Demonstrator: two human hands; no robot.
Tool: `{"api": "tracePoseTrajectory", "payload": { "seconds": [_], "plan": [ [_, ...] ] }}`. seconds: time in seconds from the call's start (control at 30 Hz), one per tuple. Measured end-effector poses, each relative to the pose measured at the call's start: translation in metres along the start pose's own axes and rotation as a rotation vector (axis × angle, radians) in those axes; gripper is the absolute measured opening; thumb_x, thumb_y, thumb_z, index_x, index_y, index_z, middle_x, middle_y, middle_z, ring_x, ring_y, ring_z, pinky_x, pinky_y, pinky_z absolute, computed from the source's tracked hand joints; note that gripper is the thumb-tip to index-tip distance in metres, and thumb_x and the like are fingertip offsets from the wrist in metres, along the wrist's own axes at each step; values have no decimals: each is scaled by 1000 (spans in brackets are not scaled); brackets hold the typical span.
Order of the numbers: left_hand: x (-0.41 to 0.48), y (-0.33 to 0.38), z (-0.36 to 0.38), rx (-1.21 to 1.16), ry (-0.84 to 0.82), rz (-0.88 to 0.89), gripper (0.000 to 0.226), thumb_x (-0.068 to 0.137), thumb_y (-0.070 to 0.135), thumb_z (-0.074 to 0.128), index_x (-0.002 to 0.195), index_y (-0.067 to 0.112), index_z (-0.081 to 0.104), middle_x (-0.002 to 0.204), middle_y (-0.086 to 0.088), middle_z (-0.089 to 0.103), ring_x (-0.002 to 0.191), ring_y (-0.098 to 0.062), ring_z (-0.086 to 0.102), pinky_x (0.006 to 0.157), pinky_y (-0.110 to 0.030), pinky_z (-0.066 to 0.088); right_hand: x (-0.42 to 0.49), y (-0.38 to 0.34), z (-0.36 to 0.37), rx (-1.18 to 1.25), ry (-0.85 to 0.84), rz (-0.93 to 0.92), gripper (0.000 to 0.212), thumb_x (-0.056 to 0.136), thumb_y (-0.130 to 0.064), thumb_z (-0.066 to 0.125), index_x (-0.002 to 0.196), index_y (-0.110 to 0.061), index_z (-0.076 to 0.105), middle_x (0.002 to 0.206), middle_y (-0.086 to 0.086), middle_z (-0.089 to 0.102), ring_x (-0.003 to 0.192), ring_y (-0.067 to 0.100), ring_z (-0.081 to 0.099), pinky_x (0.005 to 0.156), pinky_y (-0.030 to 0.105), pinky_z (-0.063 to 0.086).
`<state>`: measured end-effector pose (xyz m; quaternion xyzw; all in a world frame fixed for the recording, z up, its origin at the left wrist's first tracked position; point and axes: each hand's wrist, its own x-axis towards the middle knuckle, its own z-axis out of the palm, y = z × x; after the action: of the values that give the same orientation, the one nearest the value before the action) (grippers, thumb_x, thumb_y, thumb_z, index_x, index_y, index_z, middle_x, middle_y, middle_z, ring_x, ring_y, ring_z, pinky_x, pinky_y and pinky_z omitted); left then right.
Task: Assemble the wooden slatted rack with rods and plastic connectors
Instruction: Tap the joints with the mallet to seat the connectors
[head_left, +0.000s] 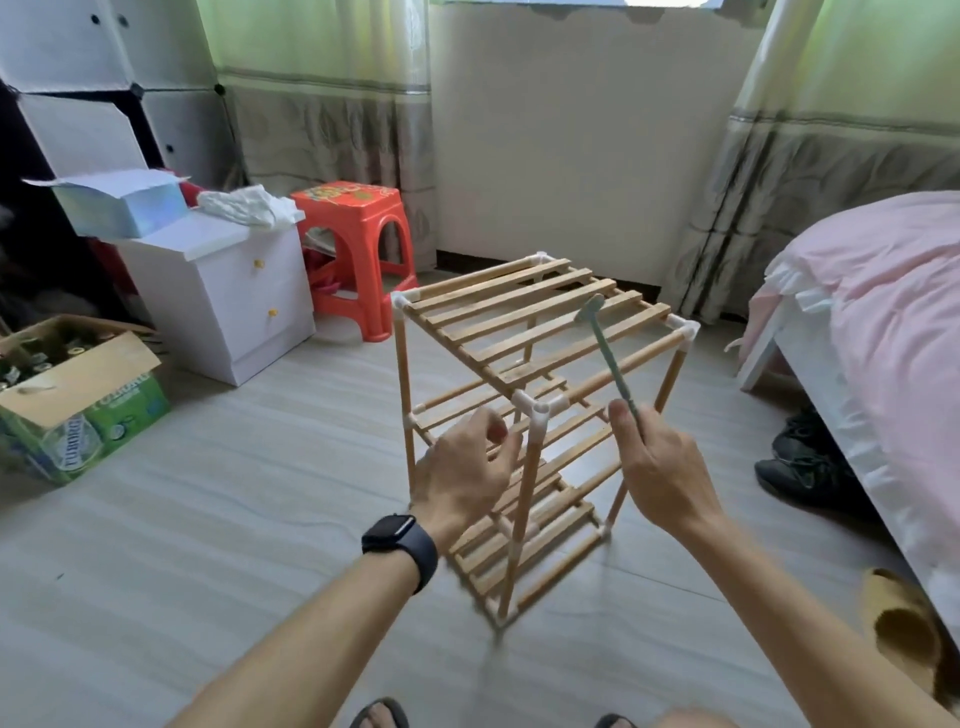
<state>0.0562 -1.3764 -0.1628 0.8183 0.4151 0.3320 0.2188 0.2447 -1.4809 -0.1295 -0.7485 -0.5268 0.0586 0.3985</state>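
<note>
Rack: three-tier wooden slatted rack with white plastic corner connectors (540, 322), standing on the grey floor (260, 493) ahead of both hands.
Left hand (467, 473): fingers loosely curled, empty, just left of the near upright.
Right hand (660, 462): pinching a slim green hammer (609, 358), head raised over the top shelf.

Right hand (660, 467) grips mallet (608, 353) above rack (524, 317).

Both forearms extend forward. The left hand (467, 467) hangs, fingers loosely curled. The right hand (662, 467) pinches a thin green tool (610, 358).
</note>
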Motion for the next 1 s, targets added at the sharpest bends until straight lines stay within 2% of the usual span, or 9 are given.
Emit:
{"api": "tracePoseTrajectory", "payload": {
  "seconds": [0.07,0.13,0.2,0.3,0.47,0.57,0.73,0.93,1.0],
  "plan": [
    [6,-10,-8,1,165,156,31,98,44,50,117,20,54,108,4,61,97,-16,60,77,-44,57,-27,2,-13,28,-36,43,61,101,-54,24,81,-7,57,61,7,54,52,17,49,49,22,40],
    [15,-16,-13,84,112,256,52,98,48,41,143,22,43,142,-2,51,130,-20,49,105,-49,46,-46,0,-23,33,-39,44,54,100,-47,26,69,-10,48,55,3,44,46,10,38,45,22,36],
    [25,-19,-14,244,-90,311,70,100,57,25,161,28,10,169,4,8,155,-11,8,125,-46,12,-56,-2,-29,9,-61,36,49,103,-40,32,65,-13,43,52,-2,40,45,8,38,46,21,36],
    [27,-27,-6,375,-211,366,80,95,73,11,156,34,-23,162,15,-31,150,-2,-22,124,-43,-11,-56,-2,-33,-27,-84,24,48,105,-38,35,64,-14,45,48,-8,38,42,7,38,44,20,35],
    [20,-26,14,358,-130,294,84,100,66,30,156,32,-23,164,12,-28,151,-5,-22,123,-40,-12,-48,-11,-38,-177,-128,12,48,106,-38,32,66,-18,46,49,-8,46,45,8,45,46,19,34],
    [21,-25,20,339,-112,281,74,103,58,24,157,32,-20,165,13,-25,151,-7,-20,123,-41,-10,-46,-14,-39,-261,-157,23,48,107,-40,30,65,-21,43,53,-5,49,46,8,43,48,19,34],
    [20,-23,16,341,-109,261,76,95,67,8,159,31,-10,167,10,-14,153,-9,-11,121,-41,-6,-45,-22,-45,-329,-184,7,49,107,-43,27,68,-19,46,59,-2,53,52,10,46,48,24,29],
    [18,-20,16,344,-115,250,78,103,56,33,159,28,-13,167,8,-17,154,-12,-9,126,-46,0,-45,-37,-50,160,156,-231,53,106,-49,23,69,-19,47,51,0,43,39,15,38,35,25,32],
    [18,-19,15,355,-127,242,79,103,56,34,159,27,-13,167,8,-18,154,-13,-9,126,-47,1,-46,-34,-43,-105,-65,-106,54,105,-50,16,75,-19,50,56,-1,51,43,12,46,39,29,40]
  ]
}}
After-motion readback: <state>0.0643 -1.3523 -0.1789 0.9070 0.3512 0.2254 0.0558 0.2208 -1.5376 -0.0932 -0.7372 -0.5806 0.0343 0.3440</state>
